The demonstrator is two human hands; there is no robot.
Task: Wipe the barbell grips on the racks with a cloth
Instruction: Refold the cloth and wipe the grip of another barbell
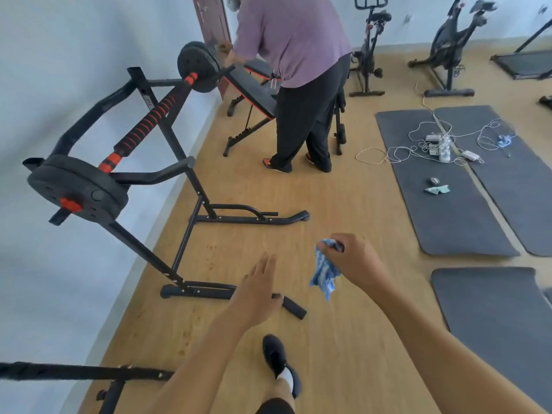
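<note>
From the head camera, a white wall (59, 55) closes off the left side. The rack (239, 219) stands along it, its two black feet jutting rightward onto the wooden floor (343, 189). Grey mats (442, 189) line the right side, one strewn with white cables (433, 141), and another mat (493, 309) lies nearer the lower right. A strip of bare floor runs between the rack feet and the mat edges, and both hands hang over it. At the far end of the strip a person in a purple shirt (292, 40) bends over a bench (254, 94). A second black bar (74, 372) crosses the lower left corner, just beside the camera wearer's dark shoe (276, 354).

The barbell (140, 127) rests across the top of the rack, well apart from both hands. Its long axis runs from the near plate (77, 186) at lower left up and away to the far plate (197, 65), roughly parallel to the wall. Its red-and-black striped grip (149, 118) sits along the middle of the bar.

The left hand (257, 294) is flat with straight fingers, holding nothing, above the end of the rack's nearer foot. The right hand (355, 258) pinches a blue-and-white cloth (324, 273) by its upper edge, and the cloth hangs down loose between the two hands.
</note>
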